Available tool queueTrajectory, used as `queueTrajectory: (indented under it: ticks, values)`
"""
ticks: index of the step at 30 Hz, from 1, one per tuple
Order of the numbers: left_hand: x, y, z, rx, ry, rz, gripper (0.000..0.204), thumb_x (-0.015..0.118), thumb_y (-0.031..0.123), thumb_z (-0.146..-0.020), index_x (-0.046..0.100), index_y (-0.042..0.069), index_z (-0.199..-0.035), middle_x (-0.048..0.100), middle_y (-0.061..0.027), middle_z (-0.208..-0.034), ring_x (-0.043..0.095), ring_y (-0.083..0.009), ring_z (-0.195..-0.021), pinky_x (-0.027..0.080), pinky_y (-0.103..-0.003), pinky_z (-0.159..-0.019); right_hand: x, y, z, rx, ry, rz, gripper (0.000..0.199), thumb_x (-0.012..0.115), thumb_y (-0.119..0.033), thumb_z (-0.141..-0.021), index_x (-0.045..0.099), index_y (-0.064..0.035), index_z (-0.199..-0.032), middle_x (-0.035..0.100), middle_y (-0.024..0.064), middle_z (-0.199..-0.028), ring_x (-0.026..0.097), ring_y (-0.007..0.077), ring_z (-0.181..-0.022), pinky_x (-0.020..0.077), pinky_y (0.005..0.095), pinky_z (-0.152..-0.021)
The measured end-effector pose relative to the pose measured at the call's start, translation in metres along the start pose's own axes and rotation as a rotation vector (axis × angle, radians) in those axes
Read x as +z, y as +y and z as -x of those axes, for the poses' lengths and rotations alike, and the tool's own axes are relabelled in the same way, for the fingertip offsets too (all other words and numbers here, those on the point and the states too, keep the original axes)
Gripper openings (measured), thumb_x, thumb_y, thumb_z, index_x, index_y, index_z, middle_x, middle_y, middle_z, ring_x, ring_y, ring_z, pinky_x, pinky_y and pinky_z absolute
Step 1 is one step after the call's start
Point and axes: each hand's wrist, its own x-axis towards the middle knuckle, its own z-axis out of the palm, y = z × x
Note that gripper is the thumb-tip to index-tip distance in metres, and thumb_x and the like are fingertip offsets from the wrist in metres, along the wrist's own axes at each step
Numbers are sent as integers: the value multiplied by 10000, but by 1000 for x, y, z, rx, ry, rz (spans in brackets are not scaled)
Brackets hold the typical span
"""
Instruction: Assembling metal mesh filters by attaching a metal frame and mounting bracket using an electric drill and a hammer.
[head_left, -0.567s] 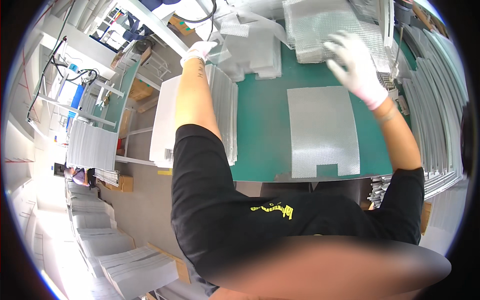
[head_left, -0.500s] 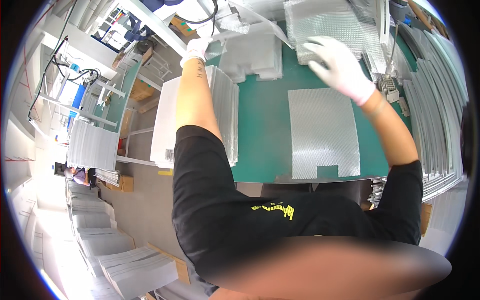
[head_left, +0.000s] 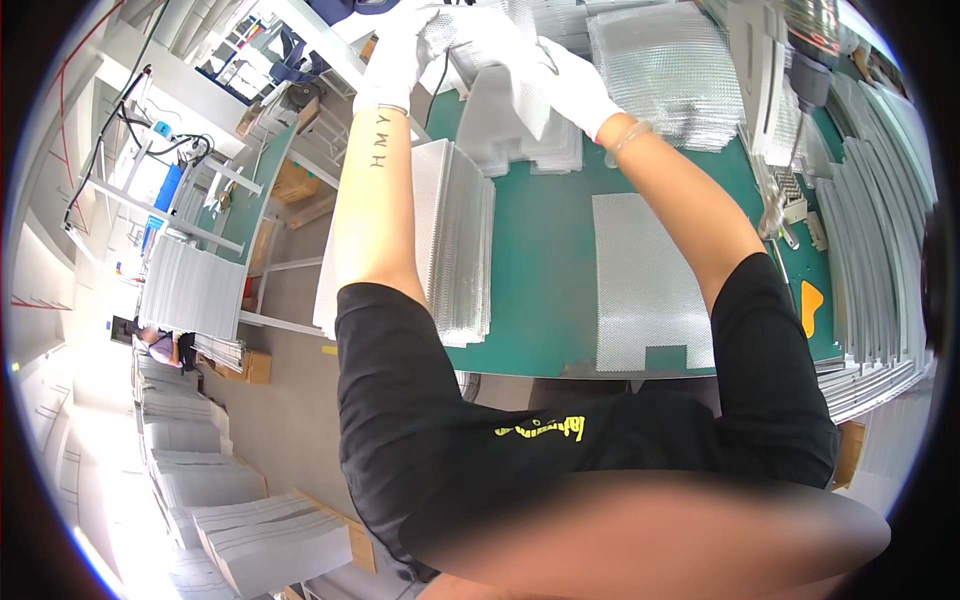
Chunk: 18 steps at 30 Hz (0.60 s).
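Both my hands wear white gloves and are raised at the far side of the green table. My left hand (head_left: 395, 60) is closed at the left end of a thin, pale sheet (head_left: 500, 45), though glare washes out its fingers. At the other end, my right hand (head_left: 572, 88) grips the same sheet, which droops to a corner between the hands. Beneath it lies a stack of translucent notched sheets (head_left: 490, 125). Closer to me, a silver mesh panel (head_left: 645, 280) with a notch in its near edge lies flat, partly covered by my right forearm.
A tall stack of mesh panels (head_left: 460, 250) stands at the table's left edge. Bubble-textured sheets (head_left: 670, 75) lie at the far right. Along the right side are a power tool (head_left: 812, 50), an orange-yellow scraper-like piece (head_left: 811, 308) and many long pale strips (head_left: 880, 220).
My right hand has moved left from above the bubble-textured sheets, closing on the pale sheet. My left hand has shifted slightly farther away. The power tool and yellow piece now show at right.
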Motion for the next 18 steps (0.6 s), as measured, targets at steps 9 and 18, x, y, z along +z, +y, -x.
queueTrajectory:
  ticks: [9,18]
  values:
    - [-61,114,78,-16,-95,-82,321,547,90,-973,625,88,-1284,580,-120,-1377,552,-199,-1229,440,-373,-1056,-29,-56,91,-383,137,75,684,639,-70,-799,431,-47,-1450,492,218,-1388,481,376,-1290,392,421,-1100]
    - [-109,228,226,-313,288,719,565,569,72,-873,463,-55,-1413,579,-168,-1340,589,-240,-1161,400,-365,-1083,-71,-91,198,-378,-15,33,694,667,-29,-771,447,-13,-1429,485,220,-1410,477,405,-1303,376,449,-1118]
